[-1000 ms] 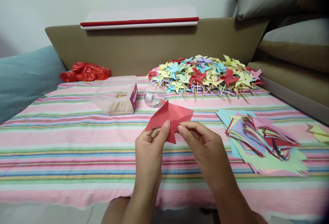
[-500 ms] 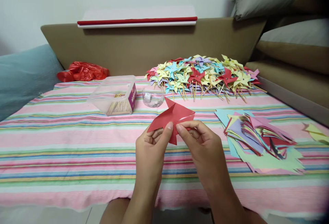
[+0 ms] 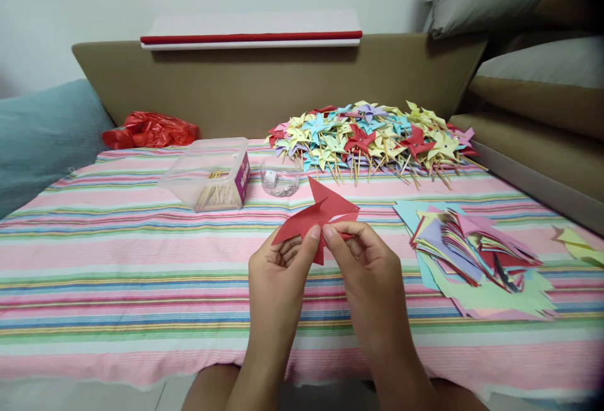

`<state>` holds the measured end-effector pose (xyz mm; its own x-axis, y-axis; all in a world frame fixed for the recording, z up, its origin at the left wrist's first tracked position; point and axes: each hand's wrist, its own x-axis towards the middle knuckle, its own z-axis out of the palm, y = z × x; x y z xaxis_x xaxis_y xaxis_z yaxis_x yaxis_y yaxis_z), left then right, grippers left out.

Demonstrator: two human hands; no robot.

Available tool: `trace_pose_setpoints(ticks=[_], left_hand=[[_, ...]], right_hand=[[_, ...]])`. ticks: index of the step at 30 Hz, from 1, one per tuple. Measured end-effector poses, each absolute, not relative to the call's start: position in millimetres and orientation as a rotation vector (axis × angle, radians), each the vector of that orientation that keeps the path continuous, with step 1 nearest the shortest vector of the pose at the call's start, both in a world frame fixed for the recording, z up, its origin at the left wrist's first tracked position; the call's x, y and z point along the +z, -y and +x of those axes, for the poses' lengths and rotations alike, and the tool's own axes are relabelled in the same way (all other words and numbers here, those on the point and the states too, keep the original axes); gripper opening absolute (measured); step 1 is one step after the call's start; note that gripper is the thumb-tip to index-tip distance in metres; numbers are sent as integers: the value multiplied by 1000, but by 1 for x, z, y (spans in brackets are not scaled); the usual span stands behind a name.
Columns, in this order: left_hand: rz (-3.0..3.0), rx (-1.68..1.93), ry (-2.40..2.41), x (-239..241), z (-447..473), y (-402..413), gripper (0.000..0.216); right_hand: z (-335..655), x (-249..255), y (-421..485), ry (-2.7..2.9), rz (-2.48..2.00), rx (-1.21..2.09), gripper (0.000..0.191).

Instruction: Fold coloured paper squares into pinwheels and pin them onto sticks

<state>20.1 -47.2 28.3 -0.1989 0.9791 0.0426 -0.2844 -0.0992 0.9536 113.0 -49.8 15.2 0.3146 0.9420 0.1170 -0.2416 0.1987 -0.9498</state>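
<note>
Both my hands hold a red cut paper square above the striped tablecloth. My left hand pinches its lower middle with thumb and fingers. My right hand pinches it right beside, thumb tips nearly touching. One paper corner is folded in toward the centre, the other points stick out. To the right lies a stack of cut coloured paper squares. A heap of finished paper pinwheels on sticks lies at the back.
A clear plastic box of wooden sticks and a small clear cup stand behind my hands. A red plastic bag lies at the back left. Brown cushions border the back and right; a blue pillow is left.
My hands have drawn closer together on the red paper, and a paper point has been bent further toward the centre. The paper sits slightly higher.
</note>
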Motion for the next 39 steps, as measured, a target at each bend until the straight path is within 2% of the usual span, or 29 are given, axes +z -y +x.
trace_pose_setpoints(ticks=[11, 15, 19, 22, 26, 27, 31, 33, 36, 39], left_hand=[[968, 1509, -1081, 24, 16, 45, 20], [855, 1538, -1002, 25, 14, 43, 23], [764, 1514, -922, 24, 12, 43, 26], [808, 1467, -905, 24, 12, 44, 19], [902, 1443, -954, 26, 12, 44, 21], [922, 1445, -977, 27, 12, 44, 22], [1004, 1469, -1060, 30, 11, 45, 22], [1075, 1451, -1074, 31, 11, 46, 20], [1190, 1365, -1089, 32, 9, 48, 24], [1256, 1291, -1117, 32, 8, 49, 29]], right_hand=[[109, 17, 51, 945, -1023, 897, 14], [121, 21, 52, 1183, -1010, 841, 14], [136, 26, 54, 1485, -1092, 633, 10], [142, 27, 55, 1519, -1136, 534, 3], [140, 26, 54, 1480, -1129, 560, 5], [139, 26, 54, 1420, -1103, 612, 10], [137, 29, 54, 995, -1005, 850, 61], [140, 32, 54, 852, -1029, 962, 70], [144, 36, 57, 821, -1027, 1207, 53], [147, 38, 60, 924, -1025, 1282, 32]])
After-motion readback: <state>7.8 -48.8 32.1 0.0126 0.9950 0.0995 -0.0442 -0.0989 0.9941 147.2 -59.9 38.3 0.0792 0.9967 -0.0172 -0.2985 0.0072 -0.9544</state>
